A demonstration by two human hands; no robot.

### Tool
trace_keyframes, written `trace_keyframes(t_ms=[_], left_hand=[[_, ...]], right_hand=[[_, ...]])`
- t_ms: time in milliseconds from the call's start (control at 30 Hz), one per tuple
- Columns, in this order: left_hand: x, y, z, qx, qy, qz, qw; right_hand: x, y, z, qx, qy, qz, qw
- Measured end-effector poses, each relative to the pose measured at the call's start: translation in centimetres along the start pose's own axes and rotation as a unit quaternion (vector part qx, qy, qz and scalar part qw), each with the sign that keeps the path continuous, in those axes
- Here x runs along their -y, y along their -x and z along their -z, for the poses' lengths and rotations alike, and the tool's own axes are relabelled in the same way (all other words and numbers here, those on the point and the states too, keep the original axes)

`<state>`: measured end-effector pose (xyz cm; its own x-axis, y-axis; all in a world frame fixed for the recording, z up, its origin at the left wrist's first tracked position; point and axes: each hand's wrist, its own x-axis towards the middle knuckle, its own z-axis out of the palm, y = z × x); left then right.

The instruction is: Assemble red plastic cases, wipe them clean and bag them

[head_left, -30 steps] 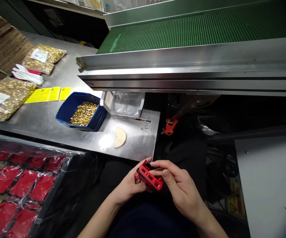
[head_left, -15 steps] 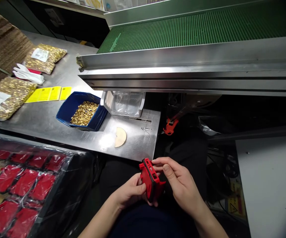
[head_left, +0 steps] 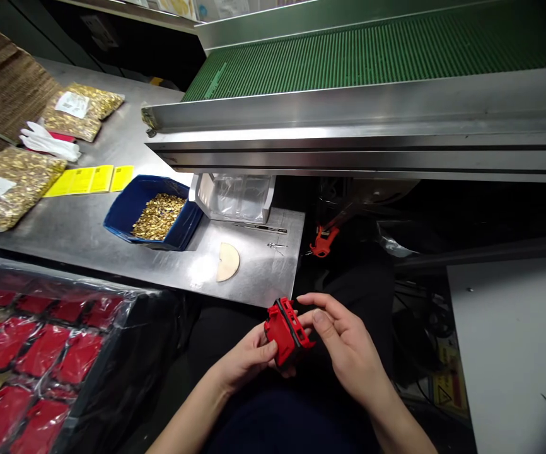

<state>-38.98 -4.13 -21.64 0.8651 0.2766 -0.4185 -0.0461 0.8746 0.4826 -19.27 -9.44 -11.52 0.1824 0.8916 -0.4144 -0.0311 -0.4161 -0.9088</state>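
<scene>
Best to keep the left hand (head_left: 247,359) steady, slots unblocked: its fingers are closed round the red case (head_left: 280,334), thumb on the flat face. Right hand (head_left: 348,350) half curled beside the slotted edge; can't tell contact or pinch. Case sits tilted, near the bench (head_left: 263,277) corner; black band, small tabs.

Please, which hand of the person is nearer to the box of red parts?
The left hand. It holds a red case to the right of the box; the right hand is farther right, on the other side of that case.
</scene>
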Motion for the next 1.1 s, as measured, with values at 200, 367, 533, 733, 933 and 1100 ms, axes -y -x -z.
trace_keyframes(t_ms=[200,367,533,733,933,1100], left_hand=[[-2.5,0.2,0.4,-0.108,-0.162,-0.037,0.980],[-5.4,-0.2,1.0,-0.143,-0.492,-0.125,0.850],[-8.8,-2.3,4.7,-0.255,-0.667,-0.229,0.661],[-12.0,-2.1,10.1,-0.345,-0.707,-0.281,0.550],[-13.9,-2.8,9.0,-0.385,-0.698,-0.309,0.518],[-19.2,-8.9,7.6,-0.381,-0.695,-0.284,0.539]], right_hand=[[-2.3,-0.5,1.8,0.026,0.106,-0.079,0.991],[-6.7,-0.8,1.9,0.074,-0.106,-0.154,0.980],[-9.5,-1.8,-1.0,-0.029,-0.218,-0.152,0.963],[-9.8,-5.2,-5.2,-0.109,-0.237,-0.140,0.955],[-9.5,-5.5,-7.2,-0.074,-0.063,-0.103,0.990],[-10.2,-3.0,-5.9,-0.050,0.141,-0.038,0.988]])
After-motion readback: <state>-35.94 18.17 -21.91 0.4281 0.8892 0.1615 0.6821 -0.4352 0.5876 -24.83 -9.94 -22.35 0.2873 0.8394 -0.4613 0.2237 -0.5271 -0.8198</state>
